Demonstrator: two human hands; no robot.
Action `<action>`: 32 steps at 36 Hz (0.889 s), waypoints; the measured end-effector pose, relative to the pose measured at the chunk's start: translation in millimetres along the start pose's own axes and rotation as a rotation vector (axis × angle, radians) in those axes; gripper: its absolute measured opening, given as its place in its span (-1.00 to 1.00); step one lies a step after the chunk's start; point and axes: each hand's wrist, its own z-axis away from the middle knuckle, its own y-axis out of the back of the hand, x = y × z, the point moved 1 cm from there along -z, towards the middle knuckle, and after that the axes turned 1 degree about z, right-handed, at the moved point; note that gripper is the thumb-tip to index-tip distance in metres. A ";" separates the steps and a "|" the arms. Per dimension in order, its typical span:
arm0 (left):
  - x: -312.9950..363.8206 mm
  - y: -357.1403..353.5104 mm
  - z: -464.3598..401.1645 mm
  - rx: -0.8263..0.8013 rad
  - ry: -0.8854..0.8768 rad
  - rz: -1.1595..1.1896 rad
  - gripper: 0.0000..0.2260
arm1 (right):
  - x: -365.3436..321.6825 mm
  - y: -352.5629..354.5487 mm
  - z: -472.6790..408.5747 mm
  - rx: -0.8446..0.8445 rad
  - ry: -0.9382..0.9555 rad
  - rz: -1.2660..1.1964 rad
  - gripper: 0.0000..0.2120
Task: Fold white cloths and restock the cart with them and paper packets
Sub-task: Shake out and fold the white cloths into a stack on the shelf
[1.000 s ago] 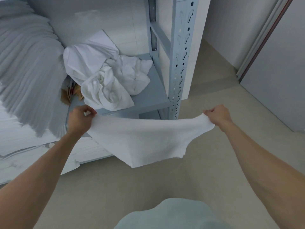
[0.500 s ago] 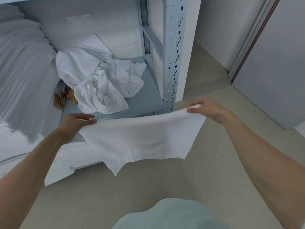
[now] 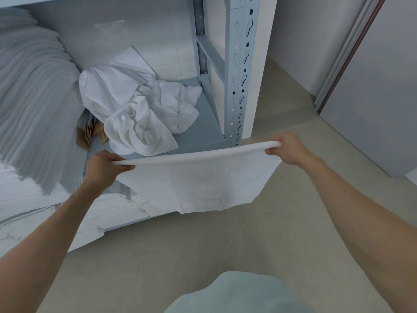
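A white cloth (image 3: 198,181) hangs stretched between my hands in front of the shelf, folded over along its top edge. My left hand (image 3: 102,168) pinches its left end and my right hand (image 3: 287,149) grips its right end. Behind it, a heap of crumpled white cloths (image 3: 140,109) lies on the grey shelf board (image 3: 203,134). Brown paper packets (image 3: 86,136) peek out at the heap's left, partly hidden.
A tall stack of folded white cloths (image 3: 33,93) fills the shelf's left side, with more stacked below (image 3: 45,204). The perforated grey upright (image 3: 239,71) stands at the shelf's right corner. Beige floor (image 3: 282,222) spreads to the right, bounded by a wall and a grey door panel (image 3: 379,86).
The cloth's top edge has been folded over and pulled taut. Both hands have shifted their hold on its ends, and the cloth now hangs shorter.
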 end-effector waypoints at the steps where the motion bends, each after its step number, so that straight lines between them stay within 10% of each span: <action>1: 0.3 1.4 0.1 0.010 0.002 0.001 -0.80 | 0.5 0.3 0.8 0.013 0.002 -0.006 -0.67; 19: 15.5 15.5 9.1 -0.024 0.162 0.415 -0.88 | 34.1 -7.9 3.5 0.248 -0.276 -0.439 -0.67; 32: 47.3 -60.3 27.5 -0.082 0.367 0.464 -0.73 | -16.7 -48.4 30.9 0.256 -0.276 -0.082 -0.51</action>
